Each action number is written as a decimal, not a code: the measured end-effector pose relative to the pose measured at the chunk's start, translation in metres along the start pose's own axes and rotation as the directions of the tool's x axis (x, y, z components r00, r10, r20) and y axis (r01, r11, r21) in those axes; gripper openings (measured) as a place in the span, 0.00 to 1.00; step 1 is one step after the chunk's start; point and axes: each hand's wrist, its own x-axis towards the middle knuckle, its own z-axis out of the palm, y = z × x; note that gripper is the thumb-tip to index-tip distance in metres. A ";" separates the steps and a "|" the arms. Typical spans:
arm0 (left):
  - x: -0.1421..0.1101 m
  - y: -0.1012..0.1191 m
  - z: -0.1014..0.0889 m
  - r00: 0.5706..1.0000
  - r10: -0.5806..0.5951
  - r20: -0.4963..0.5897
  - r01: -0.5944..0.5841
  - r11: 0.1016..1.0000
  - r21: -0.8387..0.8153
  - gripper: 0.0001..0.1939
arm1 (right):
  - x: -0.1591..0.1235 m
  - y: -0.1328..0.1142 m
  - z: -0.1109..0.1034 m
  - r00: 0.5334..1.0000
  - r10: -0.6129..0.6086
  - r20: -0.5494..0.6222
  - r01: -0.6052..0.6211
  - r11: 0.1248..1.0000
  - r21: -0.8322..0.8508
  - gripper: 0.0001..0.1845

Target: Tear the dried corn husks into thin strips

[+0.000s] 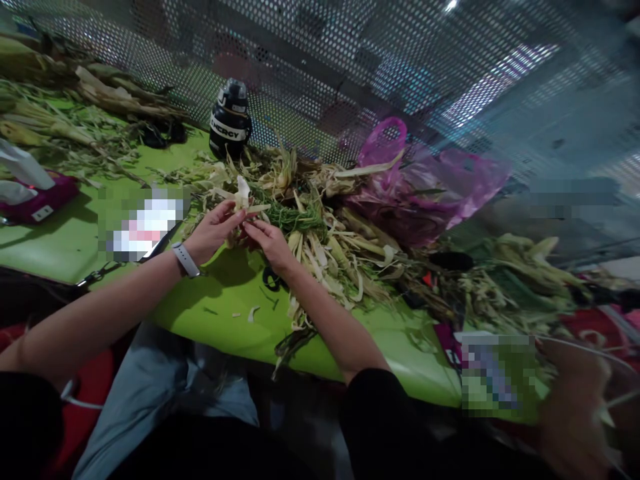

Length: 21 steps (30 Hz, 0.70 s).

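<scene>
My left hand (213, 230) and my right hand (270, 241) meet over the green table (65, 243), both closed on a small pale corn husk piece (243, 195) that sticks up between their fingertips. A grey band sits on my left wrist. Right behind my hands lies a heap of dry husks and green strands (320, 233), spread toward the right.
A black bottle (229, 120) stands by the perforated metal screen at the back. A purple plastic bag (415, 187) lies right of the heap. More husks and stalks (75, 107) cover the far left. Another person's hand (575, 393) is at the lower right.
</scene>
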 end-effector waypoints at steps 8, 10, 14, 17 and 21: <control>-0.003 -0.003 -0.001 0.996 0.038 0.080 -0.045 0.995 0.093 0.14 | 0.001 0.009 0.008 1.000 0.006 0.019 -0.009 0.992 0.128 0.25; -0.003 -0.003 -0.001 0.996 0.040 0.080 -0.046 0.996 0.074 0.13 | 0.000 0.010 0.009 1.000 0.004 0.021 -0.006 0.993 0.120 0.26; -0.002 0.001 0.001 0.999 0.037 0.030 -0.038 0.999 0.036 0.14 | -0.002 0.013 0.011 0.987 -0.001 0.164 -0.004 1.000 0.030 0.26; -0.002 0.007 0.002 1.000 0.027 0.015 -0.027 0.999 -0.040 0.16 | -0.004 0.016 0.014 0.966 0.017 0.259 -0.001 0.998 -0.061 0.25; -0.002 0.012 -0.001 0.998 -0.055 -0.007 0.055 0.997 -0.055 0.15 | -0.014 0.000 0.013 0.972 -0.100 0.213 0.184 0.888 -0.421 0.21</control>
